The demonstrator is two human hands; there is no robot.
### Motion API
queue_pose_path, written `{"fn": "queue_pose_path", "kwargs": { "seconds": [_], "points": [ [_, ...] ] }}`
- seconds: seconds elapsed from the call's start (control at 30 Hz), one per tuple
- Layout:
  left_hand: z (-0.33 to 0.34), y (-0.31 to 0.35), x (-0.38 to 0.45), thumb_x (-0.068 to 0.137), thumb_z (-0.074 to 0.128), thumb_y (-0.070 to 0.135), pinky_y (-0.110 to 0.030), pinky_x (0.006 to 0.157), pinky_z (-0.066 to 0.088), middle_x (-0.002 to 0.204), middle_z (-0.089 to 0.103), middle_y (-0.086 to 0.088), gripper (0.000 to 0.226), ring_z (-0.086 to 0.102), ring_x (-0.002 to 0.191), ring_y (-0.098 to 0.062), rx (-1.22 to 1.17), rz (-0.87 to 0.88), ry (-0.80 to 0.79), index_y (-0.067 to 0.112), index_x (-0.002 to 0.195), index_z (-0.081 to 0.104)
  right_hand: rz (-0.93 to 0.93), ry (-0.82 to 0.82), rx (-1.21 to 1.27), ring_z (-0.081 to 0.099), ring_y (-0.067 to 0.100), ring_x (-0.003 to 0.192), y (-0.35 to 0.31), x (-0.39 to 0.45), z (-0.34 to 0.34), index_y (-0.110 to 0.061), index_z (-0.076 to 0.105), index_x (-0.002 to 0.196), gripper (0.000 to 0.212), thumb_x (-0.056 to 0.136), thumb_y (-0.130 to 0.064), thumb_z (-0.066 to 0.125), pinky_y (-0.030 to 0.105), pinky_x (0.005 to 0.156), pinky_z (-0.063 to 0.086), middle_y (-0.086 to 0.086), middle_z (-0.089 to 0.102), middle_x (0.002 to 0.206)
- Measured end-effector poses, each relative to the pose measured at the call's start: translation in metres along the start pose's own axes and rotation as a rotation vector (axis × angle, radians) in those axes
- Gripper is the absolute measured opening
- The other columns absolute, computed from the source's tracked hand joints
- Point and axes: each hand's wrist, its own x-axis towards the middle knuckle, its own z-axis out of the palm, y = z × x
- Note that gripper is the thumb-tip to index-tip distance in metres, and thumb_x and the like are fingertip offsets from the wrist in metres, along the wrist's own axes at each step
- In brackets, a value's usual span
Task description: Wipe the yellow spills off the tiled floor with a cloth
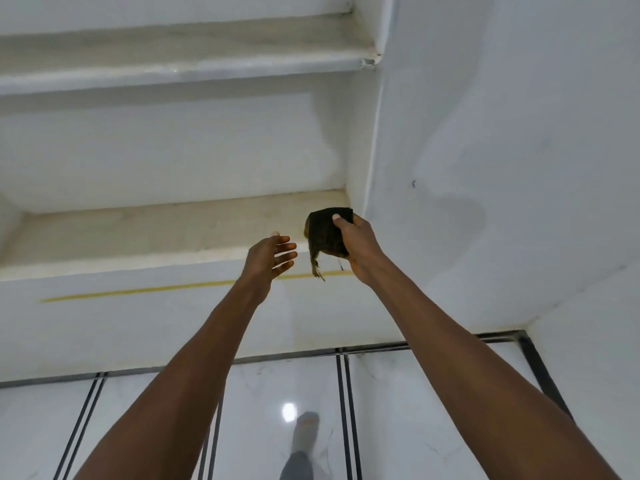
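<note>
Your right hand (pixel 360 251) grips the dark, crumpled, frayed cloth (pixel 327 233) just above the lower white built-in shelf (pixel 104 233), while your left hand (pixel 268 259), fingers spread, hovers beside it.

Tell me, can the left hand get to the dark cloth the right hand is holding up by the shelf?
Probably yes. The left hand is open and empty, raised beside the cloth, with only a small bare gap between them. The right hand grips the cloth's far side, leaving the near edge and dangling corner free.
</note>
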Motion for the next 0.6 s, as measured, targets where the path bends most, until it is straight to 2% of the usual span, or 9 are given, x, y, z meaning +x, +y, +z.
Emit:
{"fn": "queue_pose_path", "kwargs": {
  "seconds": [0.1,0.17,0.23,0.3,0.43,0.53,0.6],
  "points": [
    [-0.014,0.025,0.051,0.110,0.047,0.032,-0.036,0.095,0.058,0.117,0.074,-0.013,0.031,0.072,0.108,-0.027,-0.019,-0.005,0.016,0.009,0.113,0.068,0.039,0.007,-0.038,0.064,0.033,0.125,-0.006,0.057,0.024,-0.012,0.054,0.145,0.040,0.108,-0.026,0.056,0.052,0.105,0.058,0.014,0.065,0.137],
    [-0.024,0.036,0.087,0.110,0.047,0.032,-0.035,0.093,0.058,0.114,0.074,-0.013,0.031,0.071,0.105,-0.027,-0.003,-0.004,0.016,0.010,0.110,0.069,0.031,0.085,-0.282,0.062,0.033,0.128,-0.006,0.094,0.034,-0.009,0.051,0.147,0.041,0.109,-0.024,0.051,0.041,0.105,0.055,0.014,0.062,0.141],
    [-0.032,0.040,0.116,0.109,0.048,0.033,-0.033,0.090,0.058,0.112,0.075,-0.012,0.032,0.072,0.102,-0.025,0.023,-0.008,0.003,0.008,0.113,0.069,0.008,0.142,-0.598,0.063,0.034,0.121,0.000,0.122,0.037,-0.005,0.050,0.141,0.034,0.109,-0.016,0.047,0.033,0.085,0.051,0.015,0.063,0.133],
    [-0.035,0.036,0.137,0.109,0.049,0.033,-0.032,0.088,0.057,0.109,0.075,-0.010,0.034,0.072,0.097,-0.023,0.054,-0.015,-0.024,0.007,0.115,0.068,-0.020,0.185,-0.808,0.066,0.034,0.114,0.005,0.138,0.036,-0.006,0.050,0.133,0.027,0.106,-0.011,0.050,0.033,0.078,0.049,0.015,0.066,0.125],
    [-0.023,0.030,0.164,0.109,0.050,0.029,-0.027,0.079,0.059,0.100,0.074,-0.009,0.032,0.071,0.086,-0.019,0.102,-0.058,-0.061,0.004,0.116,0.068,-0.091,0.263,-1.019,0.066,0.035,0.115,0.011,0.147,0.036,-0.009,0.047,0.140,0.039,0.103,-0.019,0.058,0.041,0.090,0.056,0.013,0.066,0.126],
    [-0.008,0.036,0.173,0.109,0.050,0.027,-0.023,0.071,0.060,0.098,0.074,-0.008,0.029,0.071,0.083,-0.017,0.155,-0.050,-0.093,0.006,0.111,0.069,-0.163,0.283,-1.075,0.060,0.039,0.121,0.016,0.134,0.034,-0.007,0.046,0.144,0.046,0.102,-0.018,0.059,0.045,0.098,0.052,0.017,0.058,0.134],
    [0.000,0.038,0.174,0.108,0.052,0.028,-0.025,0.072,0.058,0.103,0.075,-0.011,0.026,0.072,0.085,-0.019,0.210,-0.016,-0.142,0.010,0.106,0.070,-0.244,0.287,-1.083,0.054,0.040,0.131,0.021,0.121,0.028,-0.005,0.045,0.149,0.053,0.101,-0.016,0.062,0.048,0.109,0.047,0.019,0.053,0.144]
  ]
}}
